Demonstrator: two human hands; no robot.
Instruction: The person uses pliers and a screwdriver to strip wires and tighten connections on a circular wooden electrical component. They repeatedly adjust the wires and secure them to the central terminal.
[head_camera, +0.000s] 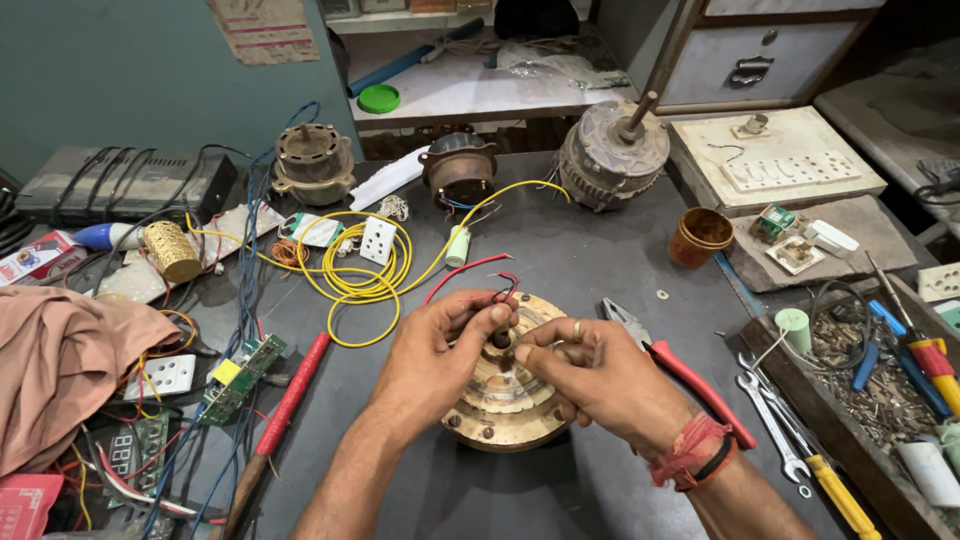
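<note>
A round brass-coloured fan motor (505, 395) lies flat on the dark workbench (580, 250) right in front of me. Thin red and dark wires (478, 282) rise from its centre. My left hand (440, 355) pinches these wires above the motor's hub. My right hand (590, 370), with a ring on one finger and red thread on the wrist, meets the left hand over the hub and holds the wire ends too. Both hands hide the motor's middle.
Red-handled pliers (672, 362) lie just right of my hands. Three other motors (612, 152) stand at the back. A yellow wire coil (360, 265), circuit boards (240, 372), sockets and cloth fill the left. Spanners (775, 425), screwdrivers and a parts tray (870, 385) sit on the right.
</note>
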